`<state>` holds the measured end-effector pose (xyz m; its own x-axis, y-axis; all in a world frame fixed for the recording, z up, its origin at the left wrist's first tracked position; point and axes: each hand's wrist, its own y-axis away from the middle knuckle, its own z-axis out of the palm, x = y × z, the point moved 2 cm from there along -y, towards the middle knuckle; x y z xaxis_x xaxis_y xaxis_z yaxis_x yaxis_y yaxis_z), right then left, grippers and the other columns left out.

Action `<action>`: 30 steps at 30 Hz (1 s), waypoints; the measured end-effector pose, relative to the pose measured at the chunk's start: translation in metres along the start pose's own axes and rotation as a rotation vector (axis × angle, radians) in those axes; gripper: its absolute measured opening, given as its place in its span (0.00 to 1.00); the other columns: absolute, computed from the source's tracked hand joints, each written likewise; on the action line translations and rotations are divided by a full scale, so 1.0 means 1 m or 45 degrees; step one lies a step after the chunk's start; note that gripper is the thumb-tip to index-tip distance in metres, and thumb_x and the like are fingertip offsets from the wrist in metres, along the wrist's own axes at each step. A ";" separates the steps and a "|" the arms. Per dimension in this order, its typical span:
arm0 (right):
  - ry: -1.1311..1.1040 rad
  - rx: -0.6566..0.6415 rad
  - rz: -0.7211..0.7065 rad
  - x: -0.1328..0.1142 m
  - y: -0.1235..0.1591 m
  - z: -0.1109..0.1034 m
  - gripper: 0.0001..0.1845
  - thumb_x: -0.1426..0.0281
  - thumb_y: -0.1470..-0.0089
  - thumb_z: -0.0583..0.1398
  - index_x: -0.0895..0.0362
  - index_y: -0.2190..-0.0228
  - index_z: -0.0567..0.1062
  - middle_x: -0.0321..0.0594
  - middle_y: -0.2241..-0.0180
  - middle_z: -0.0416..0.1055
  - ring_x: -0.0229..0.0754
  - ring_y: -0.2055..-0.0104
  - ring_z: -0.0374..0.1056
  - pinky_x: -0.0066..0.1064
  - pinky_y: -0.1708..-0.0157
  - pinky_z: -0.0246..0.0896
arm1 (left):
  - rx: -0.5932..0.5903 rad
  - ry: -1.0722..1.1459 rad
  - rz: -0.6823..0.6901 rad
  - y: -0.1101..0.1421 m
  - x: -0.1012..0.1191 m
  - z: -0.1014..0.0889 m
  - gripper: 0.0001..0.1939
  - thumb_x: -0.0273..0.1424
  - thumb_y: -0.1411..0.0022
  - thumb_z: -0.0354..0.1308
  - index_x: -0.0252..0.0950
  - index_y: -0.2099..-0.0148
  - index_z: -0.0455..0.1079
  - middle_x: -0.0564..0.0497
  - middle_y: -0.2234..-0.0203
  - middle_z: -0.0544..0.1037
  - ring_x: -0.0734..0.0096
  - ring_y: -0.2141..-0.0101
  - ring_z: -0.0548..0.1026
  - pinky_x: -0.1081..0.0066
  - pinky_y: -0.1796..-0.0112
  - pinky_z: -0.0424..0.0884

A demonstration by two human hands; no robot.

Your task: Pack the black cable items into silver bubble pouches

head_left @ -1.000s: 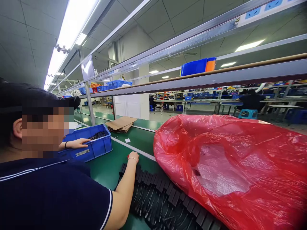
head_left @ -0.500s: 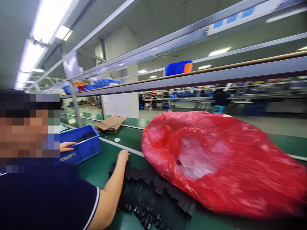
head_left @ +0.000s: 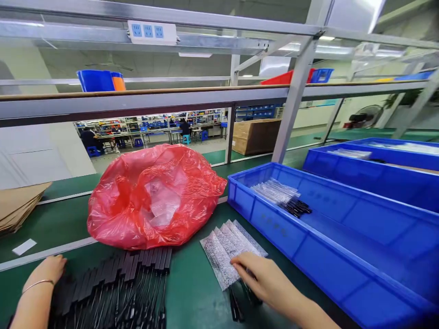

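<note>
Blue bin (head_left: 274,224) embossing unreadable beside right hand (head_left: 265,278).

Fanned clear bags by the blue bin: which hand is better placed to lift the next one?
Right. The right hand already rests on the fanned bags; the left hand sits at the row of black parts, farther away.

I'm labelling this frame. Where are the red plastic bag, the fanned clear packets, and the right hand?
red plastic bag (head_left: 137,201): head view, left front face.
fanned clear packets (head_left: 222,244): head view, middle packet.
right hand (head_left: 265,278): head view, back of hand.
</note>
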<state>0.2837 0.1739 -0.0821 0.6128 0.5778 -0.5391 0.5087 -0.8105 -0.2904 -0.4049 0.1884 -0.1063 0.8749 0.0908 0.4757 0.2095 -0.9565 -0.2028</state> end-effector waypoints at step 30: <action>-0.398 -0.140 0.207 0.059 0.032 -0.010 0.09 0.69 0.34 0.50 0.54 0.55 0.66 0.44 0.56 0.72 0.50 0.57 0.72 0.41 0.57 0.71 | -0.459 0.854 0.233 0.066 0.438 0.274 0.24 0.53 0.35 0.52 0.38 0.50 0.62 0.41 0.50 0.71 0.55 0.45 0.68 0.56 0.40 0.63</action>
<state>0.3425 0.1827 -0.1150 0.4852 0.3715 -0.7916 0.4927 -0.8641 -0.1035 0.1117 0.2405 -0.1463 0.4072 -0.1541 0.9002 -0.1678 -0.9815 -0.0921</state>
